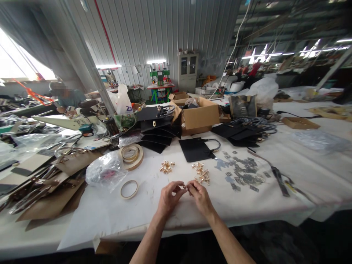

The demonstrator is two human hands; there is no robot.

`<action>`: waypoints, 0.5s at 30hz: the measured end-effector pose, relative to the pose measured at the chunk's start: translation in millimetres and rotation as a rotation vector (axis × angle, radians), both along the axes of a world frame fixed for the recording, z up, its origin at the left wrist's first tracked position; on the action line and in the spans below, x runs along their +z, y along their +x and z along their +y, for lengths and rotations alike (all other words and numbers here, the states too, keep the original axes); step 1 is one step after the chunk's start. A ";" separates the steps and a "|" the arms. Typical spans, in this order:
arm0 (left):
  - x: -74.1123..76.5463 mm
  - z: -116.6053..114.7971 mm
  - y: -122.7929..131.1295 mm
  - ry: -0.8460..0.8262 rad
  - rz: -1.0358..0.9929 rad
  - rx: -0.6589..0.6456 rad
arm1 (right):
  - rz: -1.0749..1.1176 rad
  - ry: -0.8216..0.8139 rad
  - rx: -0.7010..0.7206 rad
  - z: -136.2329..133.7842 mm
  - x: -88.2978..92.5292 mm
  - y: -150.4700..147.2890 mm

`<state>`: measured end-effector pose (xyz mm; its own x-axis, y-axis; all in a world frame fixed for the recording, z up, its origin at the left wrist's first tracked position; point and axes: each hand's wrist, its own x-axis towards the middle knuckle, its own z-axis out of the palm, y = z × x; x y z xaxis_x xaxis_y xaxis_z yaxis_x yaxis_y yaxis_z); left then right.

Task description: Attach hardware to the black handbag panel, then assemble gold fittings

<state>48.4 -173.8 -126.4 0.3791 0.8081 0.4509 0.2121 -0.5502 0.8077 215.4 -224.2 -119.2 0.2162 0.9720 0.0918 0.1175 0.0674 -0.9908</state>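
Note:
My left hand and my right hand meet over the front of the table, fingertips pinched together. Between them is a small gold metal fitting, mostly covered by the fingers. Just beyond my right hand lies a loose pile of gold metal fittings. A second, smaller pile of fittings sits beyond my left hand. To the right, many thin silver metal plates are scattered on the cloth. A black bag panel with a looped handle lies flat behind the piles.
Tape rolls and a clear plastic bag lie left, beside stacked brown bag pieces. Black panels and an open cardboard box stand behind. A strap lies right. Another person sits at far left.

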 end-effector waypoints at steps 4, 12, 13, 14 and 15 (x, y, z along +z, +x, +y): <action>1.4 0.3 -1.3 0.001 0.028 -0.012 | 0.025 0.012 0.022 0.0 -0.2 -1.5; 6.0 -0.1 -0.3 -0.025 0.043 -0.012 | -0.034 0.039 0.017 -2.5 4.5 -9.3; 5.9 0.7 0.0 -0.056 0.039 0.001 | -0.025 0.043 0.002 -2.3 4.8 -10.0; 5.6 1.9 0.3 -0.093 0.032 0.021 | -0.011 0.047 -0.021 -2.1 4.8 -10.6; 5.2 3.3 0.6 -0.130 0.020 0.053 | 0.005 0.052 -0.046 -2.1 4.5 -11.1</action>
